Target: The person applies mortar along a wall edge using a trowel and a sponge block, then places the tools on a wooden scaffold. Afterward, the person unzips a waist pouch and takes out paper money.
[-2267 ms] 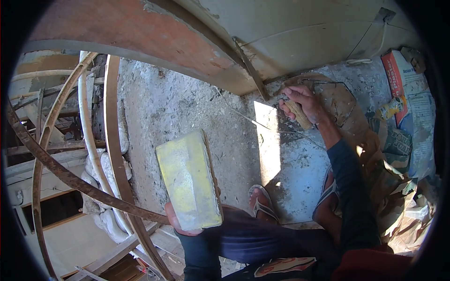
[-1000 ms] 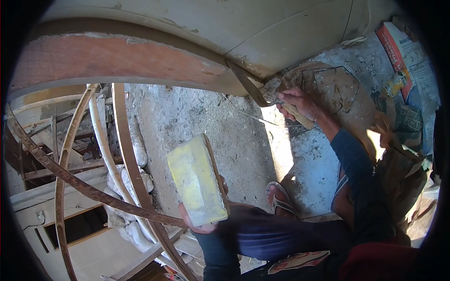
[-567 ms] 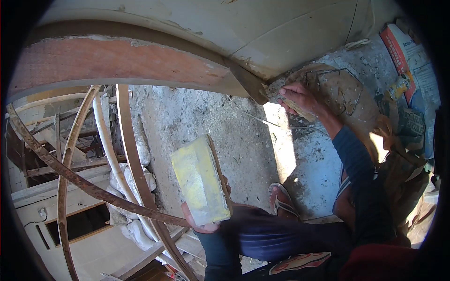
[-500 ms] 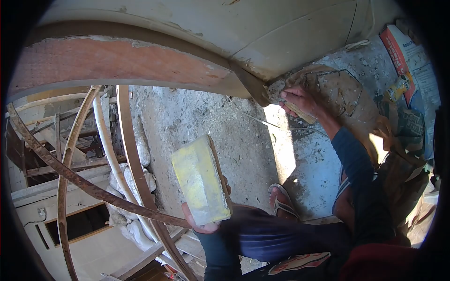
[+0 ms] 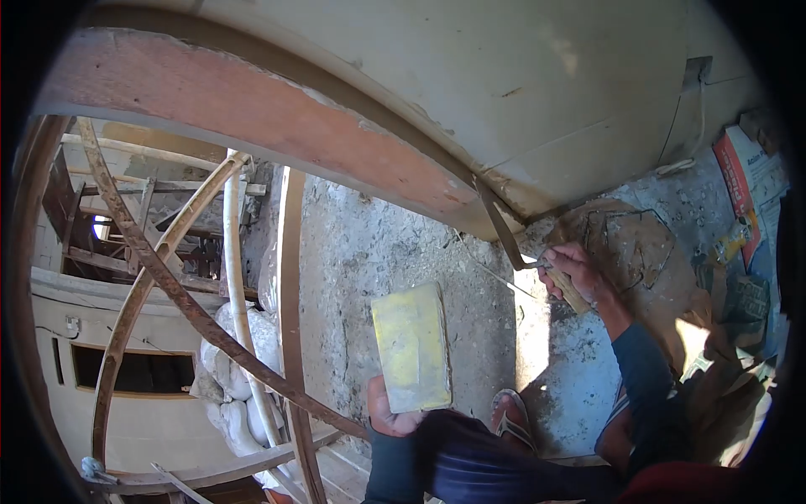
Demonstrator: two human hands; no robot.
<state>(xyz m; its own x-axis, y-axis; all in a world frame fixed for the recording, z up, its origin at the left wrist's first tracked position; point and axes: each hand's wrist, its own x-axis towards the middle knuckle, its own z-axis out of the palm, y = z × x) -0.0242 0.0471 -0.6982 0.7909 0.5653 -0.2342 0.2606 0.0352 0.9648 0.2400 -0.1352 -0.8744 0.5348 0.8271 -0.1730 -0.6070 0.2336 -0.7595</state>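
Note:
My left hand (image 5: 389,410) is closed around the lower end of a thick rectangular board (image 5: 411,346), its face yellow and smeared with grey-white plaster. The fingers behind the board are hidden. My right hand (image 5: 578,275) grips a trowel by its wooden handle (image 5: 571,294). The narrow metal trowel blade (image 5: 501,225) points up and left, lying along the lower corner of a pinkish plastered ledge (image 5: 277,118), where it meets the smooth wall (image 5: 554,92). Whether the blade touches the surface I cannot tell.
Curved wooden strips (image 5: 201,323) and poles cross at the left, over a lower area with white sacks (image 5: 239,353). Plaster bags (image 5: 747,185) and crumpled brown paper (image 5: 621,244) lie at the right. A sandalled foot (image 5: 510,416) stands on the rough floor (image 5: 378,244).
The view has shifted, with the ledge lower on its right. My right hand has turned the trowel so its blade shows along the ledge corner. The board is held more upright in view.

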